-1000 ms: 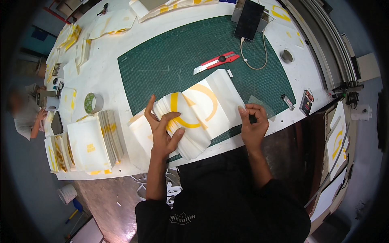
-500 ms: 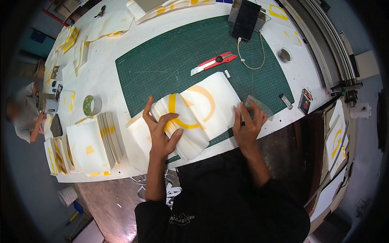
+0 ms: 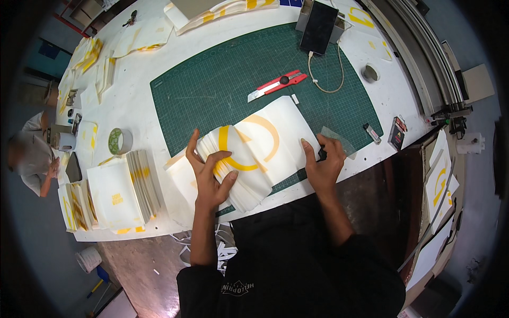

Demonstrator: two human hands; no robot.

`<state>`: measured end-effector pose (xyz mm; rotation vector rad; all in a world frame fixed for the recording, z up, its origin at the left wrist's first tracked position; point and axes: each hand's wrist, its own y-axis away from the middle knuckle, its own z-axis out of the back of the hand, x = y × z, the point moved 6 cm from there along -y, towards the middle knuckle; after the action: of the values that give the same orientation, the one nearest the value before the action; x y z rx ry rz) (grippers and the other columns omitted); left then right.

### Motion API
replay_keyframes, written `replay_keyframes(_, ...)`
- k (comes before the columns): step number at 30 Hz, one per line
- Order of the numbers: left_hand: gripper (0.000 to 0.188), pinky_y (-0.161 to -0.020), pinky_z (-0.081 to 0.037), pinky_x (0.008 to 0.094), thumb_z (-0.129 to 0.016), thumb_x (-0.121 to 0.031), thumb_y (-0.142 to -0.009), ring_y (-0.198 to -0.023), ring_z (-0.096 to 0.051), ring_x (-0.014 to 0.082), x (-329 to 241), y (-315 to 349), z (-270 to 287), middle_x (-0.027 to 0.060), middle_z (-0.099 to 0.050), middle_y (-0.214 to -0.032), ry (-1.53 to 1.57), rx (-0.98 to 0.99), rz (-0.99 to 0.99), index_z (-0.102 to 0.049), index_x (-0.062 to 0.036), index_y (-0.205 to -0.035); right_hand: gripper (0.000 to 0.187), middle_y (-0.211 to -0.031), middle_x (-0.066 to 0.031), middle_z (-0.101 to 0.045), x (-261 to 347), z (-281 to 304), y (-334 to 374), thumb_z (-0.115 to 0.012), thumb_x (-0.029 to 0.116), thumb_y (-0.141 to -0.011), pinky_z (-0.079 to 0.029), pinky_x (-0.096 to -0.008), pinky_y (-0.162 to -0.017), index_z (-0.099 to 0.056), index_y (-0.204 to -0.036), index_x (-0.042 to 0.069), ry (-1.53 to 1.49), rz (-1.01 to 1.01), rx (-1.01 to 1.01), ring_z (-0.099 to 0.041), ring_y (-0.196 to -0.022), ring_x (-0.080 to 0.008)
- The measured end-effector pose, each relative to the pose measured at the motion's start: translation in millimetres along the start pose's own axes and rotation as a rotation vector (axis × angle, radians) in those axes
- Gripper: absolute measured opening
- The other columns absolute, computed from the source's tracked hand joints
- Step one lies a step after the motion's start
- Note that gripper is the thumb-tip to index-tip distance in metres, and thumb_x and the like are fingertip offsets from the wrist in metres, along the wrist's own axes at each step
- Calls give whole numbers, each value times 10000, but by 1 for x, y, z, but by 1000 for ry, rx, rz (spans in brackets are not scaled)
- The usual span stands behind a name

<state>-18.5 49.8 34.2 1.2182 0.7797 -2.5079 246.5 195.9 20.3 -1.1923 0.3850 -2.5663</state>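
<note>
A thick stack of white sheets (image 3: 254, 153) with a yellow ring printed across them lies at the near edge of the green cutting mat (image 3: 222, 85), partly over the white counter (image 3: 132, 106). The left hand (image 3: 209, 177) is clamped on the stack's left end, thumb underneath and fingers curled over the fanned edges. The right hand (image 3: 323, 164) rests on the right edge with fingers spread flat; something small and dark sits under its palm, though I cannot tell what it is, nor whether the hand grips it.

The sheets look light and floppy singly, but together they make a dense, springy bundle. The faces seem smooth, so the sheets would likely slide over each other and splay if pinched at one corner only. The safest hold looks to be both short ends at once, squeezing through the full thickness.

Beyond the stack lie a red utility knife (image 3: 278, 85), a phone (image 3: 318, 26) on its cable and a roll of tape (image 3: 120, 141). More folded piles (image 3: 124, 188) sit to the left.
</note>
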Motion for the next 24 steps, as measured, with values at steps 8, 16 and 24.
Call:
replay_keyframes(8,416,-1208,-200,603,-749,-432,-807,-1507,-222,513,-1,0,-1,319,-222,-1631,3,0,27,-763,-118,-1080,247,-895,-96,-691,22,8,1,-870,127,-830,-408,-409,-915,-757,-1014,7,182,228,-148,-630,-825,-234)
replay_keyframes(16,411,-1211,-193,603,-745,-421,-805,-1507,-221,511,1,1,0,319,-225,-1629,-3,-3,29,-761,-120,-1085,196,-781,-90,-720,-1,5,-4,-821,80,-858,-410,-462,-942,-733,-1016,6,-115,-38,-16,-683,-783,-287)
replay_keyframes(24,419,-1213,-188,592,-746,-423,-815,-1503,-230,509,-2,0,0,321,-224,-1629,8,8,16,-755,-115,-1100,154,-1056,-129,-695,22,10,0,-794,45,-839,-403,-461,-941,-728,-977,55,179,314,-113,-638,-1000,-289)
